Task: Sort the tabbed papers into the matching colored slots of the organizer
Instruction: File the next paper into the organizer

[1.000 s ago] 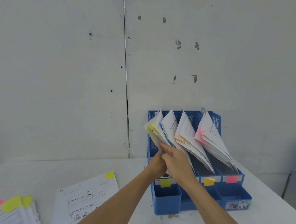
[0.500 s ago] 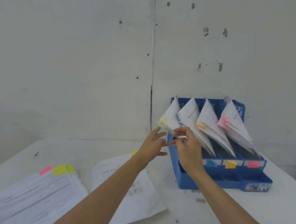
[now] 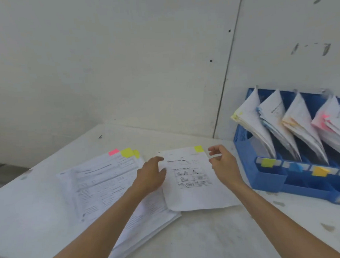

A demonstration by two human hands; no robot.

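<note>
Now, nearest: a white surface (image 3: 207, 235), scuffed in places. To the near left on it lies a fanned stack of printed papers (image 3: 101, 185), with pink and yellow tabs along its far edge. Left hand (image 3: 150, 175) rests over the stack's right side, fingertips at the left edge of a single sheet (image 3: 194, 187). Its grip is loose, with nothing pinched as far as I can see. Right hand (image 3: 224, 163) hovers just beside the sheet's far right corner, fingers loosely curled, grip empty.

The sheet lies flat, partly overlapping the stack, with a yellow tab (image 3: 198, 148) at its far edge.

Judgement: one light, limp sheet. It will droop when lifted and may slide on the paper beneath. It is best taken by pinching both side edges towards the far end, clear of the tab.

Farther right stands the blue organizer (image 3: 271, 181), its four slots holding leaning papers. The leftmost slot carries a yellow label (image 3: 268, 162), the likely destination. Beyond is a pale wall (image 3: 124, 63).
</note>
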